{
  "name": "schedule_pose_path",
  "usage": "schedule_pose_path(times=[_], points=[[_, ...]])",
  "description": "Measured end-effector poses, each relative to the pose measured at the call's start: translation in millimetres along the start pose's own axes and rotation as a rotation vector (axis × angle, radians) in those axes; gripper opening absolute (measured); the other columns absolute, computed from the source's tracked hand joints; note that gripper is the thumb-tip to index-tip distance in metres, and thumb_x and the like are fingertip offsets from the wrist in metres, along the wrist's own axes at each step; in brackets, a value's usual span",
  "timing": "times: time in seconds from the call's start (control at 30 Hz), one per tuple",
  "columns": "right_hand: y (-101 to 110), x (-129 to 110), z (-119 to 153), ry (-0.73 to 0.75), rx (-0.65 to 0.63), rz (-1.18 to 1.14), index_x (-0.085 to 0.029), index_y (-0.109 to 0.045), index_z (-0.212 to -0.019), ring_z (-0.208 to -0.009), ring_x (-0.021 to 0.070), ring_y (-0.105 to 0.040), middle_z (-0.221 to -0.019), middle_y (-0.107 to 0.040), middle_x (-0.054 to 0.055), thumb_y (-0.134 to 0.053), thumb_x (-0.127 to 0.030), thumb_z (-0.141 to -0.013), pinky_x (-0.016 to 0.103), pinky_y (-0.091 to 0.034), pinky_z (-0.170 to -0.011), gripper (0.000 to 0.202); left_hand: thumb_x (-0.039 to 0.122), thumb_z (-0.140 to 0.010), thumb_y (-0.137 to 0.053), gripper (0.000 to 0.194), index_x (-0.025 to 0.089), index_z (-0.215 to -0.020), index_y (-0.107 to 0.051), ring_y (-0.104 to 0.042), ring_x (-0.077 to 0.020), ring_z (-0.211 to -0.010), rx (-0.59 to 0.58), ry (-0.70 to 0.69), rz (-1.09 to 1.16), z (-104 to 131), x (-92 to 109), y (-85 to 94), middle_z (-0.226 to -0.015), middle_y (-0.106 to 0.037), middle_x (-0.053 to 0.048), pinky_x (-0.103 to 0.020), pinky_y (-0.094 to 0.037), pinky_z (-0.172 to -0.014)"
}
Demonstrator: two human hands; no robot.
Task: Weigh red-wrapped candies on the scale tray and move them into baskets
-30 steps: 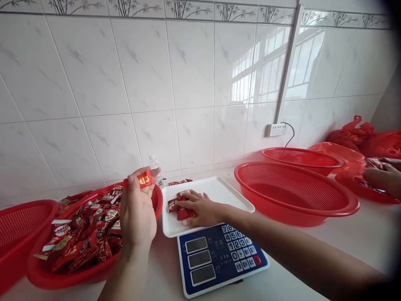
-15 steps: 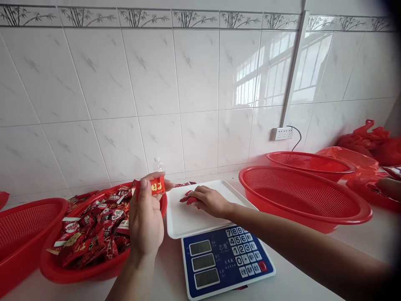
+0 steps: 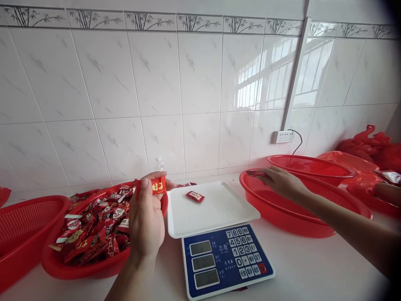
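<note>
Between the thumb and fingers of my left hand [image 3: 146, 221] is a small red packet with yellow lettering [image 3: 159, 185], held up beside the scale. My right hand [image 3: 278, 180] is over the near right red basket [image 3: 300, 228], closed on a dark red packet [image 3: 255, 173] that sticks out past the fingertips. One red and white packet [image 3: 195, 196] lies on the white pan [image 3: 216, 215] of the digital scale [image 3: 230, 259]. Left of my left hand, a red basket [image 3: 81, 272] is heaped with wrapped packets [image 3: 100, 225].
Another red basket [image 3: 25, 234] stands at far left, and one [image 3: 313, 162] behind the near right one. A clear bottle [image 3: 161, 164] is by the tiled wall. At far right are red plastic bags [image 3: 366, 142] and another person's hand [image 3: 387, 192].
My right hand has moved right, from the scale pan to over the red basket, taking a packet along. One packet stays on the pan. My left hand has hardly moved.
</note>
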State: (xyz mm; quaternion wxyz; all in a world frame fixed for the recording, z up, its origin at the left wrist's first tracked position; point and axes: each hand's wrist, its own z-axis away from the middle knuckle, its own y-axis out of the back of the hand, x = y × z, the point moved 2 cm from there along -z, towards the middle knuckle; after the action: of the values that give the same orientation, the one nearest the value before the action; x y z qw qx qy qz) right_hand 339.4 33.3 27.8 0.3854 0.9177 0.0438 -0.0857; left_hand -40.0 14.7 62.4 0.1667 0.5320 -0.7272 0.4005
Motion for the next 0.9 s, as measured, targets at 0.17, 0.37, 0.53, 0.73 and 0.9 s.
schedule_pose_path(times=[0.17,0.37,0.53,0.73,0.9], points=[[-4.5,34.4,14.4,-0.146,-0.312,0.155,-0.014,-0.074,-0.092,-0.091,0.0408,-0.065,-0.095,-0.069,0.022,-0.061,-0.039,-0.08,0.038,-0.048,-0.054,0.031,0.053,-0.09,-0.046,0.039,0.019,-0.091,-0.066,-0.065,-0.019,-0.083,-0.024,0.015,-0.002,3.1,0.7,-1.7,-0.074,-0.065,-0.003,-0.03,-0.051,-0.074],[-45.4,-46.1,2.5,0.032,-0.493,0.058,-0.019,-0.055,-0.131,-0.127,0.0368,-0.044,-0.138,-0.05,0.017,-0.046,-0.046,-0.089,0.054,-0.039,-0.099,0.05,0.054,-0.088,-0.049,0.038,0.02,-0.091,-0.066,-0.065,-0.0189,-0.087,-0.054,0.07,-0.008,6.5,-1.9,-1.8,-0.077,-0.067,-0.003,-0.031,-0.05,-0.079],[-84.9,-143.7,-0.3,0.292,-0.658,-0.127,-0.031,-0.045,-0.139,-0.133,0.0284,-0.039,-0.147,-0.042,0.007,-0.047,-0.05,-0.089,0.044,-0.033,-0.106,0.054,0.056,-0.087,-0.05,0.04,0.019,-0.091,-0.066,-0.064,-0.0192,-0.087,-0.067,0.07,-0.032,7.6,-1.4,-2.0,-0.079,-0.067,-0.003,-0.03,-0.05,-0.078],[-111.0,-183.6,1.7,0.394,-0.66,-0.24,-0.024,-0.064,-0.12,-0.11,0.0249,-0.059,-0.118,-0.066,0.009,-0.043,-0.026,-0.091,0.036,-0.046,-0.091,0.036,0.054,-0.088,-0.049,0.04,0.019,-0.097,-0.066,-0.064,-0.0184,-0.082,-0.107,0.099,-0.024,8.2,-3.6,-0.6,-0.083,-0.068,-0.004,-0.031,-0.05,-0.078],[-90.8,-153.7,8.8,0.366,-0.535,-0.249,-0.025,-0.069,-0.107,-0.095,0.0217,-0.064,-0.101,-0.072,0.005,-0.041,-0.017,-0.09,0.034,-0.049,-0.083,0.033,0.057,-0.088,-0.048,0.043,0.02,-0.098,-0.066,-0.064,-0.0205,-0.084,-0.169,0.114,-0.089,8.1,-8.7,0.8,-0.084,-0.068,-0.006,-0.032,-0.051,-0.074]])
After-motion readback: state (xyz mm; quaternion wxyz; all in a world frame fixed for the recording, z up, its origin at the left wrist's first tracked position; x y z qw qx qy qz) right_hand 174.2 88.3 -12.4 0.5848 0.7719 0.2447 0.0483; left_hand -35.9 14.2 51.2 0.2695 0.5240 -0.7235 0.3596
